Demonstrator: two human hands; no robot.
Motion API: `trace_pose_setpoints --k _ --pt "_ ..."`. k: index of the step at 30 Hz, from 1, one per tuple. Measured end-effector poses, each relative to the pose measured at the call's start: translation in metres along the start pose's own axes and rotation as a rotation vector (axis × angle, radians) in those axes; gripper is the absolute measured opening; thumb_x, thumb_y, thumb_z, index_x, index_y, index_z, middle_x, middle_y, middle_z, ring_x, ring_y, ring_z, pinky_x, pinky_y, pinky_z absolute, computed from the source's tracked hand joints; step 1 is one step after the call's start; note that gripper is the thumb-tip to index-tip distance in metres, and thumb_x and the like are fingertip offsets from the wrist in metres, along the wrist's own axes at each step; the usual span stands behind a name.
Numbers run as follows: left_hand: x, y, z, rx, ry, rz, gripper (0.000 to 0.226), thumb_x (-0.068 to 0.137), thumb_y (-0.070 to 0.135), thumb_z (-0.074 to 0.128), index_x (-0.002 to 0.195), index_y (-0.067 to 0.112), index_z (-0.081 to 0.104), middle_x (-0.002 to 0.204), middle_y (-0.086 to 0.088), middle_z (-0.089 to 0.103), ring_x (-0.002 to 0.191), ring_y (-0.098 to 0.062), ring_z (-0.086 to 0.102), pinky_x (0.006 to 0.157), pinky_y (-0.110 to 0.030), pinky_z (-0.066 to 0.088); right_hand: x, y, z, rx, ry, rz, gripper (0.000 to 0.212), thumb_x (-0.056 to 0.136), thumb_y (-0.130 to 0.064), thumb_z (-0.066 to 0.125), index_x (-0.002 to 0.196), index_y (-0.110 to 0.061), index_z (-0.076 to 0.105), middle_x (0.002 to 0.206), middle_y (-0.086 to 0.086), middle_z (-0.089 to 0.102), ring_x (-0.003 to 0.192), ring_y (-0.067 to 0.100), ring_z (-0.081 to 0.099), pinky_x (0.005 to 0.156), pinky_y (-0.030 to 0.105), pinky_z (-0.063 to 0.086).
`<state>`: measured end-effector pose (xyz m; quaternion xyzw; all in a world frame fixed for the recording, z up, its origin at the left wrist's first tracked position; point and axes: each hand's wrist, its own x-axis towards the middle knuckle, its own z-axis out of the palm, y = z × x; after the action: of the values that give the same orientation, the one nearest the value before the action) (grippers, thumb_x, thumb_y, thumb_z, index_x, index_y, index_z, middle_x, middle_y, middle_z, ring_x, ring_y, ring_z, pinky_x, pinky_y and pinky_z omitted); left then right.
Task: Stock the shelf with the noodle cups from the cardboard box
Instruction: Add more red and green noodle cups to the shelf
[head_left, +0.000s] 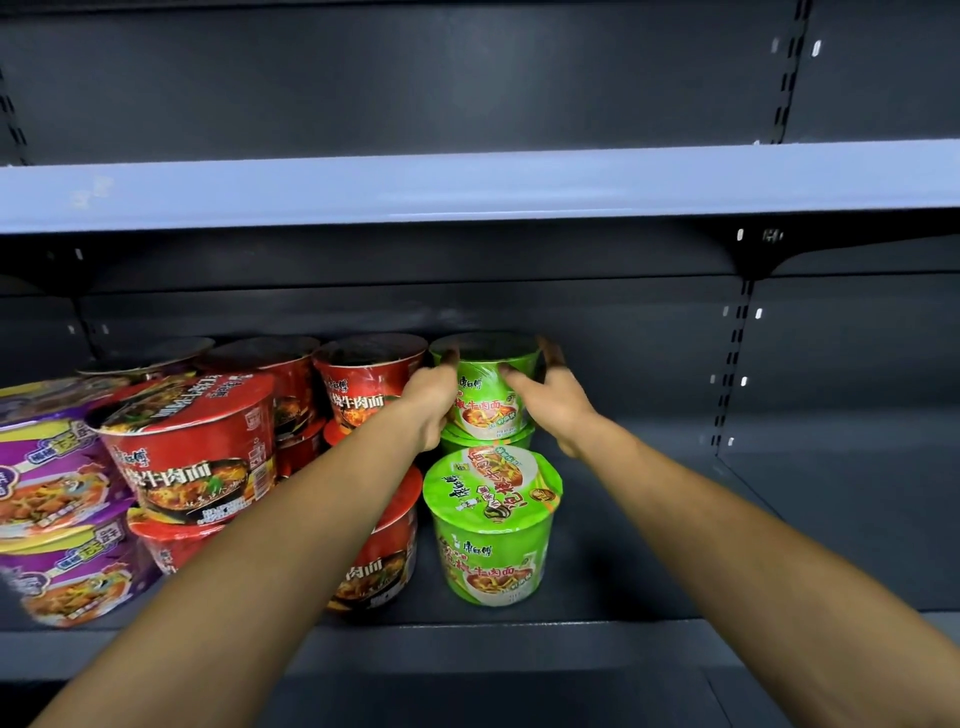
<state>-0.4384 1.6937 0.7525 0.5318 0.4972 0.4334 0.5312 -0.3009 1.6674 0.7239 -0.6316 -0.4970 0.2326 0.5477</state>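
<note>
Both my arms reach deep into the dark shelf. My left hand and my right hand grip the two sides of a green noodle cup at the back, which sits on top of another green cup whose rim just shows below it. In front of that stack stands a single green cup. To its left are stacked red noodle cups, partly hidden by my left forearm. Purple noodle cups are stacked at the far left. The cardboard box is out of view.
The upper shelf board runs across above, close over the cups' tops. A bracket and slotted upright stand at the right. Bare shelf floor lies to the right of the green cups.
</note>
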Motion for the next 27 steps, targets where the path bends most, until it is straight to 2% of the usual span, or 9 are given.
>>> trace_pose_setpoints --k 2,7,9,11,13,16,20,24,27 --pt "-0.002 -0.002 -0.005 0.013 -0.014 -0.006 0.061 0.097 0.055 0.035 0.143 0.015 0.034 0.121 0.004 0.051 0.101 -0.019 0.049 0.089 -0.032 0.042 -0.005 0.001 -0.001 -0.016 0.018 0.021 0.092 0.056 -0.069 0.062 0.135 -0.031 0.034 0.126 0.007 0.055 0.114 0.026 0.056 0.099 0.042 0.048" --pt "-0.039 0.003 -0.017 0.149 -0.042 0.049 0.058 0.096 0.051 0.040 0.139 0.012 0.042 0.137 -0.010 0.051 0.121 -0.026 0.052 0.094 -0.034 0.045 -0.033 -0.012 -0.016 -0.156 0.215 0.007 0.060 0.088 -0.041 0.062 0.131 -0.004 0.045 0.132 0.015 0.052 0.124 0.028 0.048 0.101 0.030 0.037" --pt "-0.069 0.007 -0.022 0.177 -0.093 0.092 0.049 0.097 0.046 0.043 0.129 0.010 0.051 0.117 -0.005 0.062 0.104 -0.021 0.060 0.073 -0.027 0.050 -0.055 -0.022 -0.019 -0.149 0.272 -0.037 0.033 0.088 -0.034 0.062 0.112 -0.011 0.060 0.112 0.009 0.065 0.109 0.025 0.060 0.095 0.031 0.044" --pt "-0.103 0.005 -0.027 0.230 -0.189 0.149 0.027 0.098 0.038 0.044 0.094 0.017 0.060 0.083 0.004 0.060 0.077 -0.013 0.058 0.061 -0.022 0.044 -0.085 -0.026 -0.019 -0.079 0.262 -0.084 0.009 0.087 -0.023 0.059 0.081 -0.020 0.064 0.082 0.002 0.069 0.079 0.019 0.068 0.083 0.036 0.054" --pt "-0.134 -0.007 -0.032 0.288 -0.330 0.187 0.026 0.099 0.031 0.045 0.079 0.020 0.057 0.074 0.007 0.060 0.068 -0.008 0.058 0.063 -0.021 0.046 -0.120 -0.024 -0.017 0.002 0.201 -0.108 0.021 0.086 -0.015 0.055 0.067 -0.021 0.061 0.062 -0.002 0.064 0.054 0.011 0.062 0.065 0.035 0.055" --pt "-0.174 -0.047 -0.041 0.306 -0.533 0.154 0.026 0.099 0.024 0.047 0.078 0.019 0.062 0.072 0.004 0.064 0.063 -0.006 0.061 0.064 -0.020 0.052 -0.183 -0.014 -0.006 0.082 0.058 -0.091 0.021 0.084 -0.009 0.053 0.066 -0.017 0.059 0.046 -0.009 0.055 0.044 0.004 0.049 0.052 0.024 0.046" --pt "-0.203 -0.134 -0.051 0.450 -0.743 0.007 0.025 0.098 0.019 0.046 0.081 0.015 0.064 0.074 0.000 0.068 0.067 -0.009 0.065 0.074 -0.025 0.054 -0.262 0.047 0.009 0.100 -0.161 0.090 0.030 0.086 0.006 0.044 0.066 -0.012 0.057 0.043 -0.007 0.051 0.041 0.004 0.043 0.042 0.015 0.034" --pt "-0.220 -0.242 -0.062 0.631 -1.040 -0.243 0.024 0.099 0.025 0.046 0.090 0.015 0.066 0.087 -0.001 0.070 0.089 -0.015 0.066 0.085 -0.032 0.052 -0.336 0.147 0.033 0.133 -0.346 0.416 0.030 0.088 0.006 0.043 0.072 -0.014 0.059 0.052 -0.001 0.055 0.048 0.010 0.048 0.047 0.019 0.041" --pt "-0.231 -0.335 -0.070 0.712 -1.123 -0.420 0.017 0.098 0.027 0.048 0.094 0.018 0.062 0.104 -0.007 0.067 0.102 -0.021 0.064 0.093 -0.038 0.050 -0.384 0.225 0.070 0.149 -0.396 0.682 0.027 0.090 0.003 0.046 0.080 -0.018 0.060 0.057 -0.003 0.059 0.048 0.005 0.054 0.051 0.017 0.049"
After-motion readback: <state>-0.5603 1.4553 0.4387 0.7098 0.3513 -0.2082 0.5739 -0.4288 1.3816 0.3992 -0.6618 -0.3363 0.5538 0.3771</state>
